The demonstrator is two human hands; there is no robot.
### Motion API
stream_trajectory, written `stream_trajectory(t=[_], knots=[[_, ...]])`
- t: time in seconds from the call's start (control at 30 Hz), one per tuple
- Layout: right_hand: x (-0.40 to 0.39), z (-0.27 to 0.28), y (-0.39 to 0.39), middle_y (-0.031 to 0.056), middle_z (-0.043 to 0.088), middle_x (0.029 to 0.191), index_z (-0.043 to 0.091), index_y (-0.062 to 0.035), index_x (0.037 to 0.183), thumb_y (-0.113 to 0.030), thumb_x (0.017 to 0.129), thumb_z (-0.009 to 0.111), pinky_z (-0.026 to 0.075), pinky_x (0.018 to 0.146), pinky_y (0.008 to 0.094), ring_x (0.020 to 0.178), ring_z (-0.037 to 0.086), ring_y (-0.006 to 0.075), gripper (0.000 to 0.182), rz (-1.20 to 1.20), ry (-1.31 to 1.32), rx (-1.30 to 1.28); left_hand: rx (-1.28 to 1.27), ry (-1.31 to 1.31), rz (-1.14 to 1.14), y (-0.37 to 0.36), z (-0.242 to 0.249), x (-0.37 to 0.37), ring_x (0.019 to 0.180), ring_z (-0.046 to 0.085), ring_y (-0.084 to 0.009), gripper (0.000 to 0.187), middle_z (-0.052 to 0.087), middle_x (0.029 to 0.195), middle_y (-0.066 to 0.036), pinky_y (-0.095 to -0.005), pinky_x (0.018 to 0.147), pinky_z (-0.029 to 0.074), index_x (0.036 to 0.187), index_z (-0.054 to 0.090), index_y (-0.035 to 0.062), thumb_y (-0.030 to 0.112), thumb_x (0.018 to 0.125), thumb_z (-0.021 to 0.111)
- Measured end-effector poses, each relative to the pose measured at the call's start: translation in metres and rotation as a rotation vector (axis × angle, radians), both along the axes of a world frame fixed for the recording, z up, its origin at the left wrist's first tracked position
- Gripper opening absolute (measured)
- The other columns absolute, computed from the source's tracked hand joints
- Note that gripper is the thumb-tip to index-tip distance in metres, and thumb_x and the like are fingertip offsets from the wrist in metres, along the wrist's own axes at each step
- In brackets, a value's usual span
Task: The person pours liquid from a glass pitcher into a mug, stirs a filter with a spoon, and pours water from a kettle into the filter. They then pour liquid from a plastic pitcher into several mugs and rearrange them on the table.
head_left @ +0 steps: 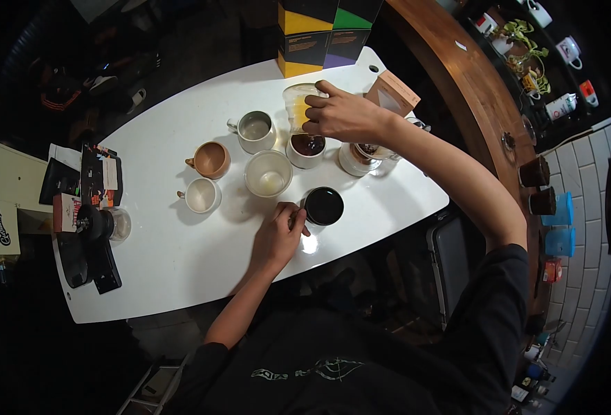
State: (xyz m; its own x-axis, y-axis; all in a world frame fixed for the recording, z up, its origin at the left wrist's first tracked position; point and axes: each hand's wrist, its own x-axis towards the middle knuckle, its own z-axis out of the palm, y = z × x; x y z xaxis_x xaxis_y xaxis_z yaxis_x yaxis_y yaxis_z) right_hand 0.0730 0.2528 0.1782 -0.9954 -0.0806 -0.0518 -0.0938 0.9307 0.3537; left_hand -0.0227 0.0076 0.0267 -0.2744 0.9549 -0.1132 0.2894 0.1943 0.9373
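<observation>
My left hand (288, 227) is closed around the handle of a dark cup (324, 206) near the table's front edge. My right hand (333, 112) grips a clear glass (297, 104) with yellowish contents, held tilted above a white cup (307, 151) of dark reddish liquid. Left of that cup stand a translucent bowl (268, 173), a grey mug (255, 131), a brown cup (212, 160) and a small white cup (201, 196). To the right, partly behind my right forearm, is a glass vessel (358, 160) with dark contents.
Tall patterned boxes (326, 38) stand at the white table's (160, 277) far edge, and a small brown box (392, 93) at its far right. Black devices and a jar (120, 225) occupy the left end. A wooden counter (450, 69) curves along the right.
</observation>
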Motion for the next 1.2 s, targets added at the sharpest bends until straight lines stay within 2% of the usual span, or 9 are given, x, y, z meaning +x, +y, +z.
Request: stream_trajectory(t=[0.23,0.3,0.53,0.6,0.83,0.93,1.03,1.13,1.2], knots=[[0.004,0.001,-0.005,0.0022,0.062,0.084,0.067,-0.0120,0.096,-0.014,0.084,0.064,0.037,0.106,0.0405,0.105,0.059,0.0203,0.012,0.093,-0.002,0.076,0.025,-0.124,0.024,-0.002,-0.016,0.005,0.070,0.072,-0.0184,0.019,0.060,0.101,-0.009,-0.0270,0.059,0.052,0.103,0.054,-0.0030,0.016,0.102,0.057],[0.006,-0.001,-0.006,0.0021,0.062,0.084,0.067,-0.0117,0.096,-0.014,0.084,0.064,0.037,0.106,0.0405,0.105,0.058,0.0203,0.012,0.110,0.010,0.073,0.103,-0.315,0.056,0.000,-0.026,0.005,0.067,0.070,-0.0167,0.023,0.060,0.094,-0.012,-0.0277,0.057,0.053,0.107,0.047,-0.0031,0.014,0.100,0.060],[0.009,0.005,-0.006,0.0019,0.062,0.084,0.066,-0.0103,0.095,-0.016,0.085,0.064,0.038,0.103,0.0400,0.102,0.057,0.0195,0.012,0.044,0.037,0.040,0.091,-0.275,0.059,-0.007,-0.031,0.007,0.070,0.070,-0.0170,0.029,0.059,0.098,-0.012,-0.0299,0.062,0.055,0.113,0.042,-0.0010,0.015,0.099,0.062],[0.010,0.010,-0.005,0.0023,0.061,0.084,0.066,-0.0100,0.096,-0.017,0.086,0.064,0.038,0.102,0.0400,0.101,0.056,0.0195,0.012,-0.003,0.033,-0.003,0.086,-0.291,0.073,-0.013,-0.032,0.007,0.074,0.071,-0.0177,0.035,0.057,0.107,-0.013,-0.0300,0.064,0.056,0.119,0.040,-0.0010,0.016,0.098,0.063],[0.015,0.009,-0.003,0.0034,0.060,0.084,0.064,-0.0091,0.093,-0.018,0.087,0.064,0.038,0.102,0.0410,0.099,0.055,0.0193,0.011,-0.075,0.085,-0.052,0.118,-0.091,0.072,-0.025,-0.046,0.005,0.078,0.070,-0.0168,0.040,0.063,0.103,-0.012,-0.0262,0.068,0.054,0.125,0.038,-0.0001,0.011,0.097,0.064],[0.016,0.008,-0.007,0.0031,0.060,0.085,0.064,-0.0092,0.094,-0.016,0.086,0.064,0.038,0.104,0.0418,0.101,0.055,0.0199,0.011,-0.038,0.048,-0.011,0.125,0.010,0.055,-0.025,-0.047,0.005,0.079,0.070,-0.0162,0.044,0.061,0.107,-0.013,-0.0266,0.070,0.055,0.126,0.038,0.0000,0.010,0.095,0.066],[0.018,0.007,-0.012,0.0026,0.060,0.086,0.064,-0.0099,0.097,-0.015,0.085,0.065,0.038,0.106,0.0424,0.103,0.056,0.0201,0.013,0.025,0.033,0.051,0.091,-0.130,0.065,-0.024,-0.043,0.006,0.086,0.063,-0.0188,0.050,0.051,0.120,-0.013,-0.0322,0.076,0.055,0.129,0.041,0.0004,0.018,0.093,0.070],[0.019,0.009,-0.014,0.0030,0.061,0.088,0.063,-0.0102,0.100,-0.015,0.085,0.065,0.038,0.105,0.0423,0.103,0.056,0.0199,0.016,-0.002,0.029,0.057,0.124,-0.080,0.047,-0.025,-0.037,0.007,0.086,0.068,-0.0163,0.047,0.053,0.120,-0.012,-0.0288,0.075,0.055,0.129,0.037,-0.0002,0.009,0.094,0.067],[0.022,0.011,-0.015,0.0033,0.061,0.087,0.064,-0.0100,0.098,-0.017,0.086,0.066,0.038,0.103,0.0420,0.101,0.056,0.0199,0.014,-0.032,0.095,0.022,0.137,-0.114,0.073,-0.027,-0.030,0.009,0.087,0.064,-0.0187,0.053,0.046,0.124,-0.014,-0.0333,0.079,0.055,0.132,0.037,0.0002,0.016,0.093,0.069]])
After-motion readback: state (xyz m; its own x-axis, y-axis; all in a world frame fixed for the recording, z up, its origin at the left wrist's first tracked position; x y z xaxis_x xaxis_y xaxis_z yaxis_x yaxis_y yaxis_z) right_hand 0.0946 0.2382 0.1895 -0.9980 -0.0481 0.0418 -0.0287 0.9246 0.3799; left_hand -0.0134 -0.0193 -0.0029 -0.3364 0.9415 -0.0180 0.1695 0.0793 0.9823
